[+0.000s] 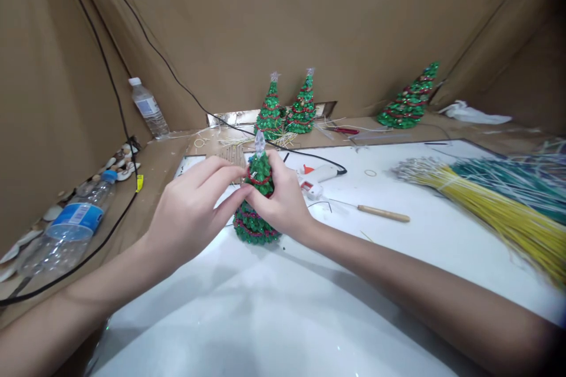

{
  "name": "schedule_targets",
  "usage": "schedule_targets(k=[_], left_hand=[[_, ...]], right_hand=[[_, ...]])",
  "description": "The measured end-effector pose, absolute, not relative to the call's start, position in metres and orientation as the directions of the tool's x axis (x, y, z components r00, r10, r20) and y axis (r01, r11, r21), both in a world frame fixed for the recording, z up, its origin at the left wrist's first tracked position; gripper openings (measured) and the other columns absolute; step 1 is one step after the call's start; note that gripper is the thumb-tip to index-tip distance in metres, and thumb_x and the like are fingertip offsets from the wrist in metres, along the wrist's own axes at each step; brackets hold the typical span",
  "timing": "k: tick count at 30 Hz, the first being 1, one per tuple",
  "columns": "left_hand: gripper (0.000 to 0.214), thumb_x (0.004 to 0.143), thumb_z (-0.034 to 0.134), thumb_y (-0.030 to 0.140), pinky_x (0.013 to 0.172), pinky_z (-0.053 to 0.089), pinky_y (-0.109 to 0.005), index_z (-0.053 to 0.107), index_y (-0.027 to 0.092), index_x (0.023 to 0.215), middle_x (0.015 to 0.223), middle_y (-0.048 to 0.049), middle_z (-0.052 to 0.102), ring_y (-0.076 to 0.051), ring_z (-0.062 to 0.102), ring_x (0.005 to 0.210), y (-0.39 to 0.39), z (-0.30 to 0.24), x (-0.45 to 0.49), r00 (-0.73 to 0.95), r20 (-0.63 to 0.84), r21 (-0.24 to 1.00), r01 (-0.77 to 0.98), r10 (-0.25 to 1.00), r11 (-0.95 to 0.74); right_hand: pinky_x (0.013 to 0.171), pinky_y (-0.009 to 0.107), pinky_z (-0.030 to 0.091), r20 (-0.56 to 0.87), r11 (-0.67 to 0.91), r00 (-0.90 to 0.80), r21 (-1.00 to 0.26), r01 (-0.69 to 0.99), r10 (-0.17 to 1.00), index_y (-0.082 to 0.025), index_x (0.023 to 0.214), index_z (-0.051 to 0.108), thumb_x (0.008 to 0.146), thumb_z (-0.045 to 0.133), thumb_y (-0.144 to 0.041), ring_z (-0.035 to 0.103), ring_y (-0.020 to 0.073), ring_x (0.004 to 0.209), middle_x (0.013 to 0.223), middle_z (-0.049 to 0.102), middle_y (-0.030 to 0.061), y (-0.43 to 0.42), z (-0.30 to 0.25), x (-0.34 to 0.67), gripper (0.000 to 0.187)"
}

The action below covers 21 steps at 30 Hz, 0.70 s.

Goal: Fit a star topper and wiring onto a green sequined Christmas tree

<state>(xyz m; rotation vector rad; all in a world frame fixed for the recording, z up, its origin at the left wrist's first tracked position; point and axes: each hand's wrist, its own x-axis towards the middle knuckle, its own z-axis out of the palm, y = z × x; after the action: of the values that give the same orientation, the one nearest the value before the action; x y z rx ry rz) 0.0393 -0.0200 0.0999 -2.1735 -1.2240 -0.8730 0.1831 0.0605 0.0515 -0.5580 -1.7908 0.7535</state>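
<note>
A small green tinsel Christmas tree [254,228] with red garland stands upright on the white board in front of me, a clear star-like topper [260,142] at its tip. My right hand [287,200] is wrapped round the tree's right side, its thumb across the front. From the left, my left hand [190,203] has thumb and fingertips pinched together against the tree, beside the garland. What lies between those fingertips is too small to make out. Part of the tree's middle is hidden by my fingers.
Behind stand finished-looking trees [267,116] and a leaning one [407,100]. A glue gun [316,179] and a wooden-handled tool [384,213] lie right of my hands. Yellow stems [481,203] lie far right. Plastic bottles [75,227] and a black cable [110,232] are left.
</note>
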Motion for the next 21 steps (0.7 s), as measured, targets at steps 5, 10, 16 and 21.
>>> schedule_targets(k=[5,10,16,21], left_hand=[[0.004,0.091,0.059,0.016,0.068,0.051,-0.023,0.062,0.015,0.089,0.082,-0.002,0.067,-0.013,0.064,0.074,-0.01,0.099,0.047,0.403,0.742,-0.129,0.87,0.536,-0.477],[0.007,0.094,0.054,0.014,0.069,0.053,-0.024,0.061,0.015,0.092,0.086,-0.0039,0.069,-0.014,0.066,0.078,-0.009,0.094,0.045,0.473,0.742,-0.269,0.859,0.476,-0.435],[0.01,0.092,0.052,0.009,0.065,0.053,-0.026,0.059,0.011,0.1,0.085,-0.0083,0.068,-0.017,0.065,0.077,-0.002,0.089,0.04,0.586,0.709,-0.439,0.802,0.392,-0.404],[0.011,0.093,0.049,0.008,0.061,0.051,-0.028,0.058,0.012,0.093,0.079,-0.0088,0.066,-0.017,0.061,0.07,0.001,0.096,0.04,0.654,0.666,-0.491,0.746,0.359,-0.449]], right_hand=[[0.056,0.029,0.037,0.665,0.71,-0.323,-0.704,0.031,0.674,-0.025,0.085,0.038,0.073,0.058,-0.025,0.047,0.015,0.059,0.068,0.05,-0.0043,0.06,0.051,0.183,0.024],[0.06,0.031,0.039,0.638,0.691,-0.341,-0.721,0.048,0.69,-0.024,0.094,0.041,0.073,0.057,-0.026,0.051,0.0176,0.066,0.073,0.052,-0.0022,0.059,0.052,0.183,0.027],[0.06,0.031,0.038,0.627,0.682,-0.342,-0.729,0.058,0.7,-0.024,0.093,0.038,0.073,0.057,-0.025,0.049,0.0174,0.065,0.073,0.051,-0.0029,0.059,0.052,0.183,0.027],[0.061,0.031,0.037,0.615,0.672,-0.349,-0.738,0.061,0.707,-0.024,0.093,0.037,0.074,0.057,-0.026,0.049,0.0176,0.066,0.074,0.05,-0.0027,0.059,0.052,0.183,0.027]])
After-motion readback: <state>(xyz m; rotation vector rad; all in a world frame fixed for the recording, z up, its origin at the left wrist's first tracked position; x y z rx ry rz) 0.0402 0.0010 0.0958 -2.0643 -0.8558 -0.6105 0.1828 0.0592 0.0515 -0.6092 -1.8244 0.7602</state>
